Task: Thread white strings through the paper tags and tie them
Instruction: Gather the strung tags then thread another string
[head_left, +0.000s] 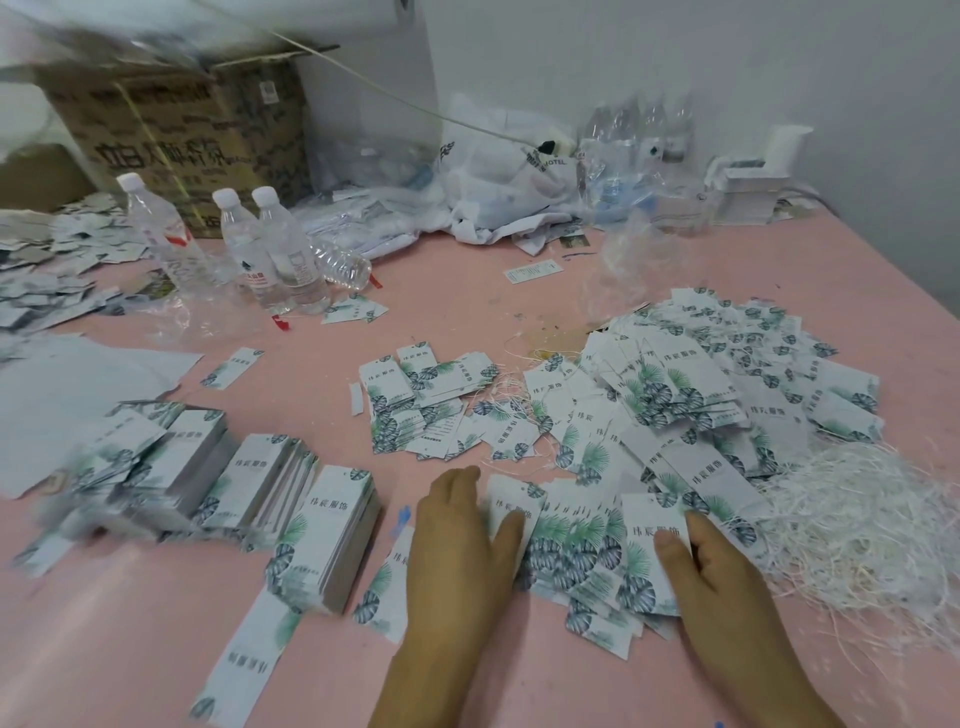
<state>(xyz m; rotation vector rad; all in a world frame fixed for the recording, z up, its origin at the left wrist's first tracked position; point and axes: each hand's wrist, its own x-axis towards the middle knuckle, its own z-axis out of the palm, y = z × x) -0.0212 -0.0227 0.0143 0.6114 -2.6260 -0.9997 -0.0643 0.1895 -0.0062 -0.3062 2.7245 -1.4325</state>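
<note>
Nearest the camera, on the pink table (519, 312), both hands are laid flat with fingers straight and relaxed upon a fanned row of paper tags (582, 540) printed with green and blue leaves. The left hand (457, 540) is placed at the left end of this fanned row, its thumb lying over the leftmost tag; the right hand (727, 577) is placed at the right end, its thumb and forefinger resting on the rightmost tag. Nothing is seen to be pinched by either hand. Just right of the fanned row, a loose tangle of white strings (862, 525) is spread over the table. Left of the fanned row, neat stacks of tags (291, 499) are stood side by side, with a single long tag (244, 660) lying in front of them. Beyond the fanned row, a large heap of tags (727, 384) is piled, with strings seen among them, and a smaller scatter (426, 400) lies to its left. Farther back and to the left of the fanned row, three capped water bottles (249, 244) are stood upright, with another bottle lying on its side next to them. Behind the bottles a cardboard box (171, 140) is set, and crumpled clear plastic bags (498, 171) are heaped along the white wall.
</note>
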